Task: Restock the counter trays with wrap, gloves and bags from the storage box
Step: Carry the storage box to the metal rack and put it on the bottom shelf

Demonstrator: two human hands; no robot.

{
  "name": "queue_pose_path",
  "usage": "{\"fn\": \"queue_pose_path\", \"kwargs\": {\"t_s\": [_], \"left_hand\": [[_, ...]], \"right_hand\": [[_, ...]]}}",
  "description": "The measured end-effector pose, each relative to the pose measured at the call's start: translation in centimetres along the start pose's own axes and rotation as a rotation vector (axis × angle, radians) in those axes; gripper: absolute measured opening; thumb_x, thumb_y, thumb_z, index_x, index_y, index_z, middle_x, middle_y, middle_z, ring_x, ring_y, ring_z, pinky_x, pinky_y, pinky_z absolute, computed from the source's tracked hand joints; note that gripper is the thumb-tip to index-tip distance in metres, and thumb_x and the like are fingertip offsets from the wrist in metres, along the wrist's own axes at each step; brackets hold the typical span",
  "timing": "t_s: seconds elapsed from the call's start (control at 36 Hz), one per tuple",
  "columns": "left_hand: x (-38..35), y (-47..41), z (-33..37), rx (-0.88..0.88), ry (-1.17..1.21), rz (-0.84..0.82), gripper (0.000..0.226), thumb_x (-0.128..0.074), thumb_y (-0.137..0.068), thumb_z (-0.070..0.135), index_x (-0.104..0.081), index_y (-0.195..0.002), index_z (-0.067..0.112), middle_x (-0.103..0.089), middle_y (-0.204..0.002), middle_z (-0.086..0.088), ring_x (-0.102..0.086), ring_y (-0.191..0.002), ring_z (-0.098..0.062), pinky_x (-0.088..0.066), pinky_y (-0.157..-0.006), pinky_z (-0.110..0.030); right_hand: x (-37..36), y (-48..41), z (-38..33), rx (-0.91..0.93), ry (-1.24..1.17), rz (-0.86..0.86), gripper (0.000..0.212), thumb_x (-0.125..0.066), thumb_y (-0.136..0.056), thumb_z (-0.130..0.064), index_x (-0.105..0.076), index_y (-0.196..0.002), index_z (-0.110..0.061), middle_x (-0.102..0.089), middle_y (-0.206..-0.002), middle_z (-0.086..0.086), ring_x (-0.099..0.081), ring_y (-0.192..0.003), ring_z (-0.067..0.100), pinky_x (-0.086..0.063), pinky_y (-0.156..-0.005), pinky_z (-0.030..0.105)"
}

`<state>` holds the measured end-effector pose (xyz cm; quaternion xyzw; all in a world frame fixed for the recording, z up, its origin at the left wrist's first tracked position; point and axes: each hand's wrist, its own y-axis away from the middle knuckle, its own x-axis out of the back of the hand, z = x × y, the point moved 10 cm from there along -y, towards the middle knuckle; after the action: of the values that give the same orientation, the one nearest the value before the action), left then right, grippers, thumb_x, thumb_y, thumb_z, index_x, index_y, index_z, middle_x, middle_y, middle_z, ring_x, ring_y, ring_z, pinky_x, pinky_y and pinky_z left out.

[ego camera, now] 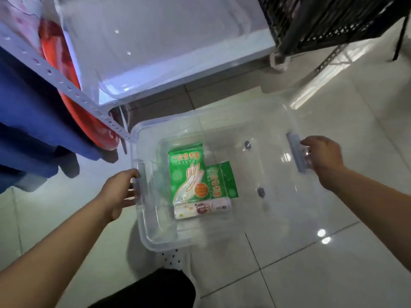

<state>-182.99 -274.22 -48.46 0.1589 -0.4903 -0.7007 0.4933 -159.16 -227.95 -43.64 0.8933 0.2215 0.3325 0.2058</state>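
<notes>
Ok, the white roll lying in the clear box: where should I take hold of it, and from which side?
Grip the white roll across its middle, coming straight down through the open top of the clear box. It lies flat on the box floor with its top and near side bare; its far side lies against the green glove packs, so close fingers front to back. Both hands are on the box handles now.

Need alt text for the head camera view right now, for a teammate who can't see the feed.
Both hands grip a clear plastic storage box over a glossy tiled floor: the left hand on its left handle, the right hand on the grey right-side handle. Inside lie two green glove packets and a white wrap roll.
</notes>
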Motion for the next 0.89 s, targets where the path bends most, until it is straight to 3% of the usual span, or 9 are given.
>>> {"fn": "queue_pose_path", "kwargs": {"t_s": [0.11, 0.22, 0.33, 0.44, 0.5, 0.56, 0.67, 0.78, 0.89], "left_hand": [[-0.3, -1.0, 0.8, -0.108, -0.103, -0.01, 0.021, -0.054, -0.091, 0.017, -0.064, -0.106, 0.007, -0.062, -0.091, -0.015, -0.061, -0.072, -0.031, -0.056, -0.062, -0.038], [0.1, -1.1, 2.8, -0.204, -0.438, -0.021, 0.015, -0.062, -0.092, 0.022, -0.068, -0.1, 0.01, -0.072, -0.088, -0.012, -0.07, -0.072, -0.03, -0.06, -0.065, -0.041], [1.5, 0.4, 10.2, -0.57, -0.912, 0.261, 0.016, -0.066, -0.087, 0.032, -0.072, -0.097, 0.022, -0.074, -0.084, -0.002, -0.07, -0.083, -0.027, -0.058, -0.073, -0.034], [1.3, 2.0, 17.9, -0.941, -0.9, 0.495, 0.047, -0.067, -0.086, 0.026, -0.06, -0.132, 0.02, -0.064, -0.127, -0.007, -0.062, -0.11, -0.029, -0.049, -0.091, -0.038], [0.9, 1.0, 20.6, -0.963, -0.962, 0.53, 0.062, -0.067, -0.086, 0.022, -0.047, -0.144, 0.015, -0.049, -0.146, -0.011, -0.051, -0.128, -0.031, -0.043, -0.103, -0.041], [0.6, -0.5, 22.4, -0.895, -1.081, 0.558, 0.069, -0.069, -0.087, 0.027, -0.041, -0.148, 0.011, -0.044, -0.15, -0.013, -0.043, -0.135, -0.034, -0.04, -0.108, -0.045], [0.3, -3.0, 22.8, -0.698, -1.41, 0.602, 0.043, -0.06, -0.091, 0.029, -0.054, -0.131, 0.013, -0.06, -0.124, -0.011, -0.052, -0.117, -0.032, -0.047, -0.096, -0.043], [-0.4, -3.3, 22.8, -0.728, -1.485, 0.742, 0.025, -0.057, -0.09, 0.014, -0.056, -0.114, 0.013, -0.063, -0.112, -0.008, -0.058, -0.108, -0.029, -0.048, -0.083, -0.038], [-0.7, -2.1, 21.8, -0.792, -1.528, 0.768, 0.022, -0.051, -0.084, 0.0, -0.058, -0.1, 0.012, -0.062, -0.099, -0.007, -0.06, -0.097, -0.028, -0.044, -0.067, -0.036]], "right_hand": [[-0.6, -2.6, 0.4, 0.059, -0.044, 0.073, 0.031, -0.06, -0.062, -0.033, -0.07, -0.086, -0.016, -0.064, -0.085, 0.011, -0.057, -0.075, 0.028, -0.045, -0.073, 0.036], [-1.7, -4.2, 0.3, 0.149, 0.075, 0.053, 0.045, -0.064, -0.068, -0.038, -0.07, -0.107, -0.016, -0.068, -0.105, 0.012, -0.062, -0.092, 0.032, -0.044, -0.075, 0.033], [-2.7, -3.9, -0.5, 0.263, 0.19, 0.053, 0.068, -0.056, -0.066, -0.055, -0.062, -0.122, -0.018, -0.064, -0.1, 0.007, -0.058, -0.084, 0.027, -0.042, -0.072, 0.032], [-3.9, -3.0, -1.1, 0.39, 0.363, 0.03, 0.057, -0.061, -0.084, -0.044, -0.05, -0.136, -0.023, -0.061, -0.13, 0.014, -0.056, -0.114, 0.038, -0.044, -0.096, 0.05], [-4.1, -1.7, -0.8, 0.427, 0.454, 0.011, 0.061, -0.063, -0.086, -0.038, -0.044, -0.142, -0.026, -0.053, -0.142, 0.011, -0.05, -0.125, 0.039, -0.039, -0.102, 0.052], [-4.1, 0.2, -0.1, 0.452, 0.51, -0.044, 0.066, -0.064, -0.085, -0.035, -0.04, -0.146, -0.03, -0.047, -0.149, 0.004, -0.047, -0.13, 0.034, -0.038, -0.103, 0.049], [-3.7, 3.1, 2.6, 0.446, 0.721, -0.142, 0.073, -0.06, -0.085, -0.044, -0.029, -0.15, -0.033, -0.031, -0.159, -0.001, -0.041, -0.136, 0.026, -0.04, -0.104, 0.045], [-3.1, 3.8, 3.9, 0.495, 0.85, -0.151, 0.077, -0.054, -0.086, -0.05, -0.019, -0.153, -0.036, -0.02, -0.162, 0.001, -0.041, -0.137, 0.022, -0.04, -0.105, 0.036], [-2.5, 3.6, 3.5, 0.504, 0.778, -0.135, 0.077, -0.055, -0.085, -0.049, -0.02, -0.152, -0.038, -0.018, -0.163, -0.003, -0.05, -0.129, 0.022, -0.046, -0.095, 0.032]]}}
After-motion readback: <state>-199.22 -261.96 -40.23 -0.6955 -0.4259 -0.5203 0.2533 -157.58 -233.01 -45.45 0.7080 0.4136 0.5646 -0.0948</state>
